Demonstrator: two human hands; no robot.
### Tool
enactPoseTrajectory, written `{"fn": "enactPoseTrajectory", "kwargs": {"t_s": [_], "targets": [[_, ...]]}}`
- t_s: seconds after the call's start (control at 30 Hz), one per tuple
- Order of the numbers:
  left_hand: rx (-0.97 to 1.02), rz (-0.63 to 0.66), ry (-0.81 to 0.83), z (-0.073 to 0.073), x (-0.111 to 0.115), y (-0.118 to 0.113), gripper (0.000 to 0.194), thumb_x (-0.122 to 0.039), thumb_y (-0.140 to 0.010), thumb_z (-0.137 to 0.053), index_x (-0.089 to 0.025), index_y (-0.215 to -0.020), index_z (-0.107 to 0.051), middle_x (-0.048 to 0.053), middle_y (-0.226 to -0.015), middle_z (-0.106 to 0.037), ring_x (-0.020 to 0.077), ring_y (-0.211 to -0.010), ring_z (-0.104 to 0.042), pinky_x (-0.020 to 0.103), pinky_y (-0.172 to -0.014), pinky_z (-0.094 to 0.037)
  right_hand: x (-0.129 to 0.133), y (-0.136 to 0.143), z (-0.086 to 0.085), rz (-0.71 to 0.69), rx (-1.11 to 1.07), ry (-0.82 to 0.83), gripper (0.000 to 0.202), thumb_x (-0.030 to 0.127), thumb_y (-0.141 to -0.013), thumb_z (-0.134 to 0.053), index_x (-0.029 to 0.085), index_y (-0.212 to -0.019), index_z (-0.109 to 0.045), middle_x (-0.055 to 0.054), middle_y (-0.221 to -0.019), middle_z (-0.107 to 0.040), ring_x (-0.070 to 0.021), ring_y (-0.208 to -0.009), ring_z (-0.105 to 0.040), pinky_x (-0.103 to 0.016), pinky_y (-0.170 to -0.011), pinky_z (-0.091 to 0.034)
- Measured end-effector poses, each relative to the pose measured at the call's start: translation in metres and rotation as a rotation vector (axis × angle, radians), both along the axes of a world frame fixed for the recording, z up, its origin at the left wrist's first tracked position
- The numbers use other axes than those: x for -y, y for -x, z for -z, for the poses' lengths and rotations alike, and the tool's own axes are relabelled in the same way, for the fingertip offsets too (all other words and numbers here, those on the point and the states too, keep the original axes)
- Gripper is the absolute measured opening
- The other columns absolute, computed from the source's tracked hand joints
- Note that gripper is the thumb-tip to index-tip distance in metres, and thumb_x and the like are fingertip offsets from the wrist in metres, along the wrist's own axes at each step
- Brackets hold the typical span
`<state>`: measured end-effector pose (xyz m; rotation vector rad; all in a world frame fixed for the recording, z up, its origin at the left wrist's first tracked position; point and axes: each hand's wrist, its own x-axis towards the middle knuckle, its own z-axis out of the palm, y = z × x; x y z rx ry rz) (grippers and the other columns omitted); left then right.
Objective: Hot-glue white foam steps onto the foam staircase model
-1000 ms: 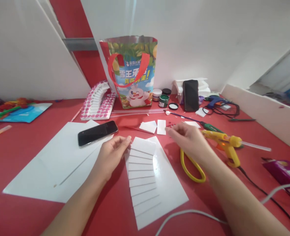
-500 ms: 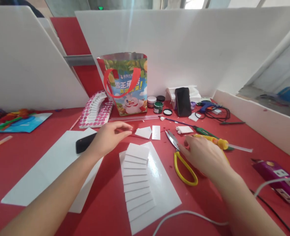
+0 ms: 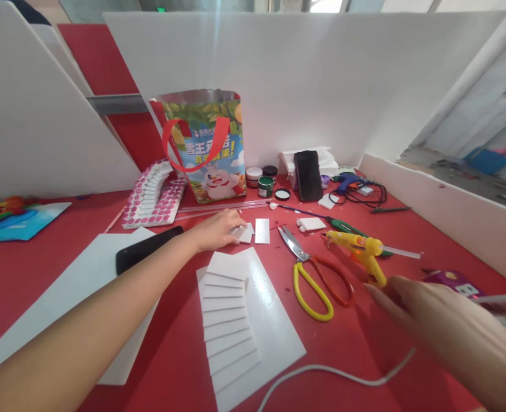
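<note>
My left hand (image 3: 218, 230) reaches over the table, its fingertips closed on a small white board piece (image 3: 247, 233). Beside that piece lies a white rectangle (image 3: 262, 230). Nearer to me, a fan of overlapping white strips (image 3: 229, 320) rests on a glossy white sheet (image 3: 274, 320). On the right, my right hand (image 3: 441, 315) hovers close to the handle of a yellow glue gun (image 3: 359, 247), thumb apart from its partly hidden fingers, with nothing visible in it. Scissors (image 3: 310, 266) with one yellow and one red handle loop lie open between my hands.
A printed bag (image 3: 205, 154) stands at the back, beside a pink-and-white stepped model (image 3: 150, 197). Paint jars (image 3: 265, 186) and a propped phone (image 3: 308, 176) are further right. A white cable (image 3: 321, 371) crosses the front. White panels (image 3: 299, 74) border the table.
My left hand has moved right and taken hold of the small white piece. My right hand has moved right and nearer to me, uncovering the scissors and glue gun. The view has shifted slightly.
</note>
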<state>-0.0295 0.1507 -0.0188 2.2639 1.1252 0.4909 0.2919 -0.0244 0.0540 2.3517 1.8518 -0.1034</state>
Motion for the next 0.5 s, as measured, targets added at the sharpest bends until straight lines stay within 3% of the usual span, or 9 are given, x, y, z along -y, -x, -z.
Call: {"fn": "enactPoseTrajectory", "kwargs": {"t_s": [0.1,0.23,0.33,0.4,0.5], "targets": [[0.041,-0.03,0.0,-0.006,0.001,0.004,0.032,-0.036,-0.066,-0.077,-0.027,-0.097,-0.078,0.007,-0.1,-0.069,0.03,-0.102,-0.062,0.039,-0.096,-0.046,0.002,-0.014,0.006,0.085,0.007,0.12,0.038,0.035,-0.096,-0.052,0.025,-0.06,-0.049,-0.009,-0.066,-0.07,-0.0297,-0.069,-0.071,-0.036,-0.06,-0.036],[0.182,-0.182,-0.015,-0.021,0.018,0.017,0.037,-0.044,-0.079,-0.07,-0.025,-0.11,-0.076,0.009,-0.11,-0.066,0.0267,-0.101,-0.063,0.038,-0.097,-0.046,-0.005,-0.018,0.012,0.061,-0.012,-0.08,0.033,0.044,-0.099,-0.046,0.024,-0.075,-0.055,-0.013,-0.08,-0.07,-0.0313,-0.079,-0.07,-0.037,-0.065,-0.041],[0.675,-0.456,0.162,-0.03,0.047,0.029,0.041,-0.043,-0.075,-0.079,-0.022,-0.11,-0.075,0.007,-0.105,-0.07,0.0229,-0.098,-0.064,0.035,-0.094,-0.047,-0.015,-0.012,0.01,0.122,-0.041,-0.086,0.029,0.045,-0.098,-0.048,0.02,-0.092,-0.063,-0.017,-0.096,-0.069,-0.0318,-0.086,-0.069,-0.036,-0.068,-0.043],[0.973,-0.54,0.254,-0.033,0.071,0.036,0.036,-0.042,-0.074,-0.083,-0.023,-0.104,-0.076,0.004,-0.096,-0.073,0.019,-0.09,-0.063,0.032,-0.088,-0.049,-0.022,-0.008,0.008,0.126,-0.039,-0.064,0.029,0.042,-0.097,-0.047,0.019,-0.094,-0.064,-0.018,-0.097,-0.069,-0.0318,-0.083,-0.069,-0.036,-0.066,-0.043],[1.251,-0.622,0.318,-0.032,0.104,0.039,0.023,-0.034,-0.071,-0.087,-0.023,-0.089,-0.077,0.002,-0.096,-0.074,0.0162,-0.091,-0.063,0.029,-0.087,-0.049,-0.027,-0.012,0.012,0.033,-0.019,-0.059,0.032,0.043,-0.097,-0.044,0.02,-0.084,-0.062,-0.018,-0.088,-0.07,-0.0317,-0.078,-0.069,-0.036,-0.062,-0.042]]}}
